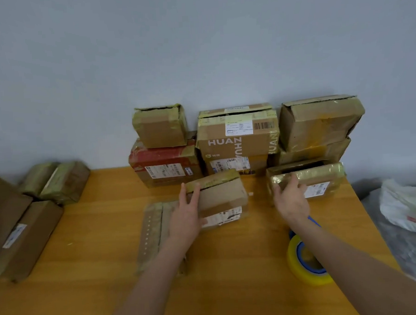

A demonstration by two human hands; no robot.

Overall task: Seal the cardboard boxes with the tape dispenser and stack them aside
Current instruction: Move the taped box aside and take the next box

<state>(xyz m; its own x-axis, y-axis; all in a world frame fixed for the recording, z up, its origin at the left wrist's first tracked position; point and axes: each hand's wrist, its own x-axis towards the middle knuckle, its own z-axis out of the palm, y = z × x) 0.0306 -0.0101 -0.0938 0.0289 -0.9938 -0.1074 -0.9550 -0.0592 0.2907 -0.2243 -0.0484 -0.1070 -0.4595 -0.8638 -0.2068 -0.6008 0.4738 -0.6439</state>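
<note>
The tape dispenser (304,263), a yellowish roll on a blue frame, lies near the right edge of the wooden table (98,247), half hidden behind the right forearm (347,253). The left forearm (159,263) covers part of a flat carton (152,232), and the far-left boxes (18,230) run out of frame. Both hands are blurred (small labels are unreadable). The left hand (186,215) lays straight, spread fingers against the left end of a small box (222,197). The right hand (291,201), fingers loosely spread, touches the front of a tape-wrapped box (319,179) just before the stacked boxes (237,141) at the wall.
</note>
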